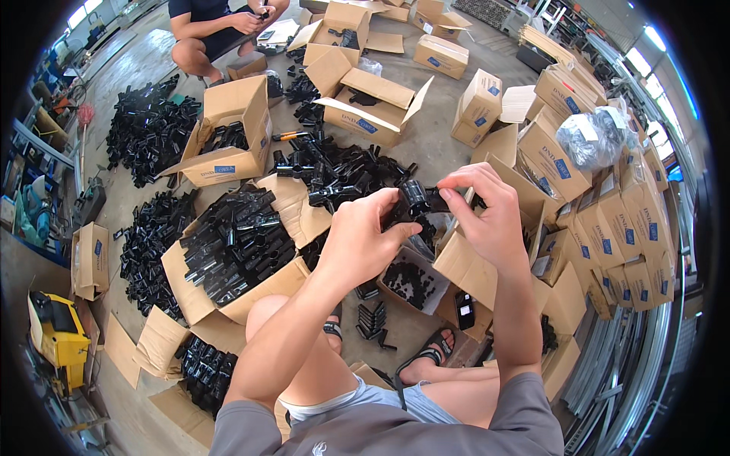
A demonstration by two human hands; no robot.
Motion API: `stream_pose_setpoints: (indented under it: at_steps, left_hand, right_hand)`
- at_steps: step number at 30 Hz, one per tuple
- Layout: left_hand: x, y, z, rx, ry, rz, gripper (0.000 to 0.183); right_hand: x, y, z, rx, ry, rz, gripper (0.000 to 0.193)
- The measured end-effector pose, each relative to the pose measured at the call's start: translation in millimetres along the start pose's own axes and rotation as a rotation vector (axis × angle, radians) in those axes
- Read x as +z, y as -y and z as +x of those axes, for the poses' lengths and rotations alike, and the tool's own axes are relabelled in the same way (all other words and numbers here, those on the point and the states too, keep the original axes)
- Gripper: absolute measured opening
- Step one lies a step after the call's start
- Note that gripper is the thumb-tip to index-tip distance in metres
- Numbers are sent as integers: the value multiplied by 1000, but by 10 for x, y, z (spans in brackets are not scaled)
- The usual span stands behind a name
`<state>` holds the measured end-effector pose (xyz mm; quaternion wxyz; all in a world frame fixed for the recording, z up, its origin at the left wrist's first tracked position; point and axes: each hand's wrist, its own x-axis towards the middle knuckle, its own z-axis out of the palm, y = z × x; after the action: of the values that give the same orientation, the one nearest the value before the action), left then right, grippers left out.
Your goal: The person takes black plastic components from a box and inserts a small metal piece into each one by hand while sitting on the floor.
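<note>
In front of me my left hand (366, 237) is closed round a glossy black tubular fitting (414, 196), thumb below and fingers behind it. My right hand (487, 209) is at the fitting's right side, thumb and forefinger pinched together; whatever sits between those fingertips is too small to make out. Beneath my hands stands a small open carton of little black pieces (409, 283). A heap of loose black fittings (342, 171) lies beyond my left hand. Near my left forearm, an open box (266, 292) is filled with rows of black fittings.
A few black fittings (372, 323) lie on the floor between my feet. A dark phone (464, 310) rests beside the small carton. Stacked cartons (620, 228) line the right, next to metal profiles (608, 372). Another person (220, 30) handles a dark piece at the far left.
</note>
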<state>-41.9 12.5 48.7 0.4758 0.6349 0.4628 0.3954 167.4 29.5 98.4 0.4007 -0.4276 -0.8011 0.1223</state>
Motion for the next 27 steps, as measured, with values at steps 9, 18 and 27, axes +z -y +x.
stream_pose_setpoints:
  at_steps: [9, 18, 27]
  left_hand:
    - [-43, -13, 31, -80, 44, -103, 29]
    - [-24, -131, -24, 18, 107, -425, 61]
    - [-44, -79, 26, -22, 239, -403, 52]
  right_hand:
    - [41, 44, -86, -24, -3, 47, 30]
    - [29, -110, -166, -86, -11, 39, 45]
    - [-34, -74, -253, -3, 73, 92, 43]
